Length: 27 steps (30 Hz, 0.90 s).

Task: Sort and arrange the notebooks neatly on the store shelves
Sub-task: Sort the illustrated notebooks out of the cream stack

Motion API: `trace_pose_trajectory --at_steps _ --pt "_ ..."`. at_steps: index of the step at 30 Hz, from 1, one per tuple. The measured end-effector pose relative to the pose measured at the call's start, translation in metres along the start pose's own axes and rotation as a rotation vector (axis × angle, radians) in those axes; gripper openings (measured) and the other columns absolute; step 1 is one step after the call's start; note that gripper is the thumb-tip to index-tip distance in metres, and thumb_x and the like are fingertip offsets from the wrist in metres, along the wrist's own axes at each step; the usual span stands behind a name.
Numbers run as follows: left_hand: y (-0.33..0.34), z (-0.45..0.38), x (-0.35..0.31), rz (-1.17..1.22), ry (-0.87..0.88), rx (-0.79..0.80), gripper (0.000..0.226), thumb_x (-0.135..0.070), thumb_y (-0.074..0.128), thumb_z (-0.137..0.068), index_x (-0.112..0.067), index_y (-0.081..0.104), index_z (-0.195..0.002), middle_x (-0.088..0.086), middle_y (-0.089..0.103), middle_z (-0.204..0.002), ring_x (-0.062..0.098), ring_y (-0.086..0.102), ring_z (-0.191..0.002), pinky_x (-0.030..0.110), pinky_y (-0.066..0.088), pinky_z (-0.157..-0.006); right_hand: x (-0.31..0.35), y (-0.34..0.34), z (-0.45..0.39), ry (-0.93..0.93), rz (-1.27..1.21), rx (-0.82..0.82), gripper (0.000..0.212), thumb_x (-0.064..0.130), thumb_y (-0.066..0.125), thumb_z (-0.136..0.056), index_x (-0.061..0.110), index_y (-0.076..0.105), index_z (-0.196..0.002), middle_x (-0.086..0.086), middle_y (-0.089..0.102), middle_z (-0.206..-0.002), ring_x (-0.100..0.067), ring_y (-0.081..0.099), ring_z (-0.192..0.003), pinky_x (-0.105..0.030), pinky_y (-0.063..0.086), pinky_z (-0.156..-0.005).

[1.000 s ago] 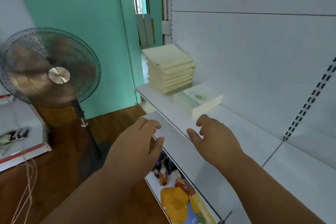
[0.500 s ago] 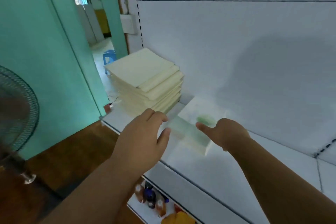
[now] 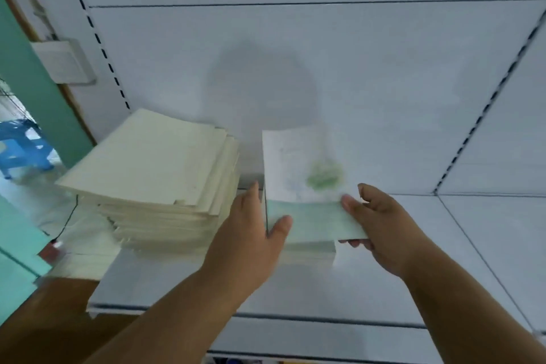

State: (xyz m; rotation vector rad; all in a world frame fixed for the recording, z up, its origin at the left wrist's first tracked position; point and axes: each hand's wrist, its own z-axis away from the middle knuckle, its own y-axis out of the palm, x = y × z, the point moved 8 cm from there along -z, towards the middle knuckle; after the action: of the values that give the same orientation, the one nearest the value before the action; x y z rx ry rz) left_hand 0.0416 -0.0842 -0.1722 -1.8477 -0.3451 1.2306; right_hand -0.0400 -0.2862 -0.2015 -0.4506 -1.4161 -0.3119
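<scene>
A small stack of white notebooks with a green mark on the top cover [image 3: 304, 165] sits on the white shelf [image 3: 354, 289]. My left hand [image 3: 248, 233] presses against the stack's left side, thumb on its pale green front edge. My right hand [image 3: 381, 224] grips the stack's right front corner, thumb on top and fingers underneath. The upper part of the stack looks lifted a little off the lower notebooks [image 3: 310, 251]. To the left stands a taller, uneven pile of cream notebooks [image 3: 153, 168].
The white back panel [image 3: 295, 62] rises just behind the stacks, with slotted uprights at left and right. Past the shelf's left end are a teal wall [image 3: 35, 83], a blue stool [image 3: 20, 148] and a black cable.
The view has swung right and closer to the shelf. Both hands moved forward from open in the air and have closed on the sides of the green-marked stack.
</scene>
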Motion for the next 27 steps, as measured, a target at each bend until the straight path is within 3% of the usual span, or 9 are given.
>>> trace_pose_trajectory --at_steps 2,4,6,9,18,21,23,25,27 --pt "0.000 -0.004 0.003 0.274 -0.145 0.007 0.025 -0.039 0.050 -0.096 -0.025 0.050 -0.116 0.004 0.067 -0.095 0.017 0.068 -0.064 0.044 0.059 -0.063 0.008 0.012 0.006 0.026 -0.125 0.021 0.036 0.028 0.046 -0.107 -0.004 0.058 -0.097 -0.019 0.063 -0.070 -0.021 0.057 -0.047 -0.022 0.037 -0.041" --pt "-0.010 -0.001 -0.001 0.302 -0.153 -0.093 0.011 -0.032 0.049 -0.099 -0.021 0.050 -0.096 0.006 0.063 -0.074 0.019 0.063 -0.055 0.041 0.055 -0.055 -0.005 0.018 -0.001 0.167 -0.038 -0.047 0.057 0.047 0.032 -0.108 0.003 0.064 -0.091 -0.019 0.065 -0.069 -0.019 0.055 -0.045 -0.028 0.040 -0.047" --pt "-0.020 0.008 -0.008 0.208 -0.088 -0.152 0.015 -0.029 0.047 -0.100 -0.020 0.046 -0.089 -0.001 0.057 -0.072 0.018 0.061 -0.060 0.036 0.049 -0.054 -0.023 0.016 -0.014 0.275 0.419 -0.122 0.056 0.054 0.031 -0.104 0.008 0.056 -0.086 -0.013 0.064 -0.077 -0.021 0.056 -0.058 -0.034 0.043 -0.060" --pt "-0.024 0.013 -0.003 0.185 -0.091 -0.138 0.013 -0.028 0.045 -0.101 -0.018 0.046 -0.093 -0.008 0.052 -0.075 0.015 0.057 -0.066 0.029 0.043 -0.054 -0.045 0.028 -0.026 0.291 0.983 -0.010 0.019 0.027 0.054 -0.096 0.012 0.044 -0.092 -0.006 0.061 -0.094 -0.021 0.052 -0.075 -0.031 0.042 -0.069" --pt "-0.017 0.020 0.015 0.259 -0.059 -0.049 0.010 -0.028 0.044 -0.102 -0.020 0.050 -0.101 -0.007 0.052 -0.076 0.014 0.055 -0.062 0.022 0.038 -0.051 -0.034 0.024 -0.021 0.260 0.939 -0.118 0.014 0.028 0.056 -0.089 0.016 0.048 -0.089 0.000 0.058 -0.083 -0.013 0.050 -0.067 -0.030 0.041 -0.061" --pt "-0.018 0.022 0.021 0.324 -0.021 -0.047 0.009 -0.029 0.044 -0.101 -0.023 0.051 -0.103 -0.009 0.051 -0.073 0.013 0.054 -0.061 0.026 0.041 -0.055 -0.023 0.011 -0.010 0.144 0.723 -0.323 0.013 0.027 0.049 -0.099 0.015 0.052 -0.097 -0.006 0.062 -0.084 -0.020 0.057 -0.068 -0.031 0.046 -0.057" --pt "-0.018 0.022 0.020 0.379 -0.018 -0.067 0.009 -0.030 0.044 -0.101 -0.024 0.051 -0.103 -0.005 0.058 -0.080 0.012 0.055 -0.065 0.025 0.043 -0.058 -0.019 0.004 0.010 0.107 0.317 -0.404 0.012 0.024 0.050 -0.103 0.014 0.056 -0.100 -0.006 0.064 -0.084 -0.020 0.057 -0.063 -0.028 0.047 -0.052" --pt "-0.018 0.022 0.009 0.346 0.000 -0.087 0.011 -0.031 0.041 -0.102 -0.023 0.048 -0.103 -0.001 0.062 -0.088 0.011 0.056 -0.070 0.020 0.041 -0.057 -0.022 0.005 0.033 0.107 -0.135 -0.350 0.016 0.024 0.051 -0.105 0.011 0.059 -0.102 -0.006 0.065 -0.085 -0.019 0.054 -0.067 -0.029 0.043 -0.058" --pt "-0.012 0.019 -0.009 0.249 0.037 -0.086 0.025 -0.036 0.039 -0.101 -0.021 0.045 -0.120 0.003 0.064 -0.106 0.020 0.062 -0.087 0.030 0.047 -0.068 -0.017 0.007 0.050 0.092 -0.426 -0.238 0.023 0.027 0.047 -0.107 0.009 0.061 -0.107 -0.005 0.065 -0.088 -0.020 0.054 -0.072 -0.031 0.042 -0.061"
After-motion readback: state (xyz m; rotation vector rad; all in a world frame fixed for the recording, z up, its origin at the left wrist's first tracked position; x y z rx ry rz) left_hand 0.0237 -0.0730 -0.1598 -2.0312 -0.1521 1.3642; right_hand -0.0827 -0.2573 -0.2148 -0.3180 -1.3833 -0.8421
